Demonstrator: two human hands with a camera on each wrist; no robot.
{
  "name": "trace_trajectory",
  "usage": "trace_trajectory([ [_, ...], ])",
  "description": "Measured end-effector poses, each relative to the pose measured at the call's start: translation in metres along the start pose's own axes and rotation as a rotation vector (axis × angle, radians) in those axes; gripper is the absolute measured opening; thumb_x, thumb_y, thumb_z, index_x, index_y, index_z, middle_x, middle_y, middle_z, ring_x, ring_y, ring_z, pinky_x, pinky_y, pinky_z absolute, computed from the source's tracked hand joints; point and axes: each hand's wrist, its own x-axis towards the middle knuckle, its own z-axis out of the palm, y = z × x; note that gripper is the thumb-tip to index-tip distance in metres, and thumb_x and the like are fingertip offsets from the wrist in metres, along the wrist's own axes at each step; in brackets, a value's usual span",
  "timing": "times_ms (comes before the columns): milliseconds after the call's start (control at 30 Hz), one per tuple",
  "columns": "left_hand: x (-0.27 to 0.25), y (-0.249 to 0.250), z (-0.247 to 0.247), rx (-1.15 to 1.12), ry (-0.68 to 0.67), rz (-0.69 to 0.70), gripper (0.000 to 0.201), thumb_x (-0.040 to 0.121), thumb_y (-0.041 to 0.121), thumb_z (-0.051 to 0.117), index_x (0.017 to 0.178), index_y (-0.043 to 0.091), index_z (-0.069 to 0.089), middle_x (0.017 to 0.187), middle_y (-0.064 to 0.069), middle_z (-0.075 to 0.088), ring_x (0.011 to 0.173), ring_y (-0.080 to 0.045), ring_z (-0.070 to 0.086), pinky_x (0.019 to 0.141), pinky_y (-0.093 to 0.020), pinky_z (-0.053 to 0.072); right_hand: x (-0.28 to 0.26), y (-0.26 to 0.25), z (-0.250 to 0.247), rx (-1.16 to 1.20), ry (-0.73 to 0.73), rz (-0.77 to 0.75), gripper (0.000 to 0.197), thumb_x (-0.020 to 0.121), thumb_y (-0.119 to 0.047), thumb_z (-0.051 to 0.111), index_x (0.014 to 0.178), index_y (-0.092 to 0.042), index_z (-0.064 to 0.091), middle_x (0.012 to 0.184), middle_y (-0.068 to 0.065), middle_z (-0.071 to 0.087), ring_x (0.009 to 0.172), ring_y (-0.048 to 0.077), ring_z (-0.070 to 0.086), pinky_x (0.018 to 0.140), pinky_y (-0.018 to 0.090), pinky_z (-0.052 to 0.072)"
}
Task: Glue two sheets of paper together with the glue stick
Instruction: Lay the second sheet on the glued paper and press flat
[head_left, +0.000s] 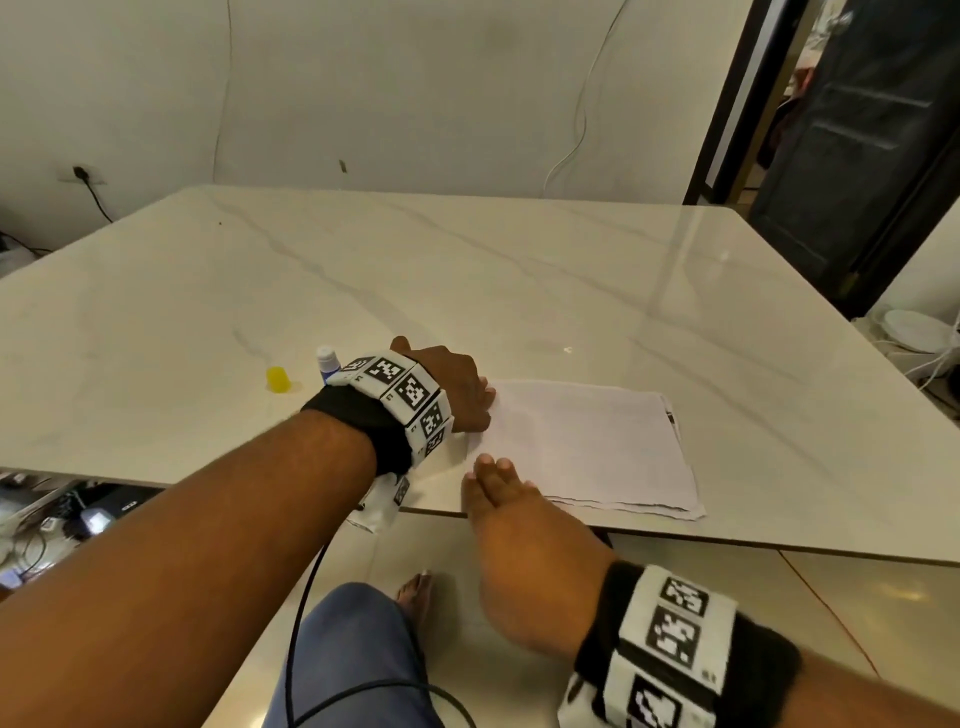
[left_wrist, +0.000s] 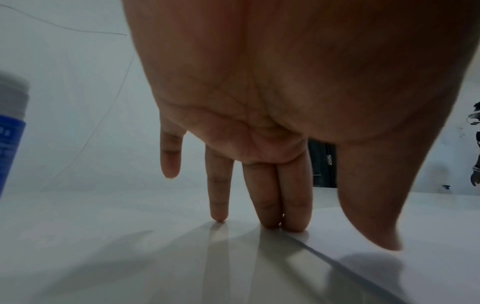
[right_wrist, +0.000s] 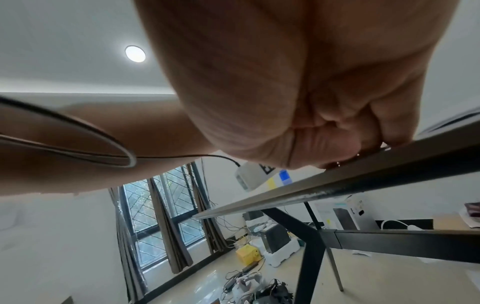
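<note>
The head view is evenly lit and fairly dim, with soft glare on the glossy table (head_left: 519, 270) and straight lines bowing toward the frame edges. In the left wrist view the palm fills the top, dark and underexposed; the fingers (left_wrist: 219, 185) cast long, soft-edged shadows toward the camera, and the glue stick (left_wrist: 10, 127) at the left edge is blurred (too close to focus). The right wrist view shows a round ceiling light (right_wrist: 135, 53) glowing bright, daylight at the window (right_wrist: 161, 218), and strongly tilted, stretched edges.
</note>
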Motion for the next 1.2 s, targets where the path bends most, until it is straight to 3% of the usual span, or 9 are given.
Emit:
trace_trajectory([
  [100,-0.003,-0.003,-0.005,0.047,-0.082,0.060,0.078,0.075,0.085,0.046,0.137,0.037,0.052,0.135,0.012,0.058,0.125,-0.022,0.053,0.109,-0.053,0.029,-0.012,0.000,-0.001,0.036,0.033,0.011,0.066,0.097,-0.020,0.049,0.155,-0.004,0.023,0.160,0.022,0.027,0.145,0.037,0.031,0.117,0.043,0.029],
  [167,-0.007,-0.003,-0.008,0.098,-0.123,0.091,0.083,0.077,0.081,0.051,0.147,0.039,0.040,0.145,0.012,0.050,0.132,-0.023,0.049,0.112,-0.054,0.027,-0.013,0.008,-0.008,0.152,0.225,0.057,0.043,0.096,-0.021,0.051,0.138,-0.013,0.054,0.129,0.012,0.063,0.113,0.030,0.062,0.098,0.037,0.051],
  [233,-0.009,-0.002,-0.008,0.150,-0.153,0.113,0.089,0.078,0.076,0.056,0.153,0.038,0.028,0.152,0.011,0.042,0.137,-0.023,0.044,0.112,-0.053,0.027,-0.015,0.012,-0.010,0.217,0.366,0.084,0.037,0.098,-0.023,0.050,0.133,-0.017,0.059,0.119,0.006,0.068,0.103,0.024,0.066,0.094,0.035,0.053],
  [500,-0.008,0.001,-0.001,0.246,-0.124,0.119,0.100,0.074,0.075,0.061,0.155,0.035,0.020,0.145,0.010,0.048,0.133,-0.021,0.046,0.108,-0.050,0.029,-0.006,0.010,0.003,0.427,0.586,0.056,0.046,0.093,-0.019,0.054,0.139,-0.019,0.051,0.135,0.002,0.056,0.125,0.020,0.049,0.108,0.037,0.044],
  [600,-0.007,0.005,-0.002,0.280,-0.118,0.111,0.094,0.076,0.072,0.062,0.154,0.038,0.023,0.146,0.013,0.047,0.134,-0.019,0.046,0.109,-0.048,0.030,0.022,0.012,0.010,0.304,0.366,0.114,0.081,0.090,-0.022,0.053,0.158,-0.006,0.011,0.166,0.015,0.010,0.153,0.031,0.005,0.125,0.044,0.007],
  [700,-0.007,0.008,-0.006,0.314,-0.139,0.104,0.099,0.074,0.076,0.061,0.155,0.036,0.021,0.152,0.013,0.041,0.138,-0.018,0.042,0.112,-0.050,0.027,0.031,0.013,0.023,0.235,0.260,0.147,0.086,0.095,-0.048,0.038,0.158,-0.006,-0.003,0.166,0.014,-0.012,0.153,0.027,-0.015,0.124,0.043,-0.007],
  [867,-0.010,0.007,-0.006,0.287,-0.147,0.123,0.102,0.069,0.081,0.060,0.153,0.033,0.027,0.145,0.013,0.048,0.134,-0.018,0.046,0.112,-0.051,0.027,-0.008,0.031,0.041,0.176,0.247,0.249,0.108,0.082,-0.086,0.009,0.155,-0.010,-0.015,0.163,0.011,-0.025,0.151,0.027,-0.020,0.124,0.047,-0.004],
  [1100,-0.008,0.002,-0.003,0.243,-0.131,0.145,0.096,0.067,0.082,0.061,0.145,0.032,0.039,0.133,0.011,0.055,0.127,-0.018,0.051,0.109,-0.050,0.030,-0.063,0.074,0.032,0.298,0.196,0.512,0.122,0.072,-0.094,0.006,0.158,-0.008,-0.003,0.167,0.014,-0.006,0.155,0.026,-0.001,0.125,0.044,0.008],
  [1200,-0.010,0.003,-0.002,0.245,-0.113,0.138,0.091,0.068,0.079,0.064,0.143,0.033,0.040,0.129,0.012,0.057,0.123,-0.019,0.054,0.106,-0.048,0.033,-0.032,0.057,0.005,0.450,0.321,0.336,0.107,0.083,-0.084,0.011,0.158,-0.009,0.001,0.168,0.011,-0.002,0.155,0.026,0.000,0.125,0.045,0.008],
])
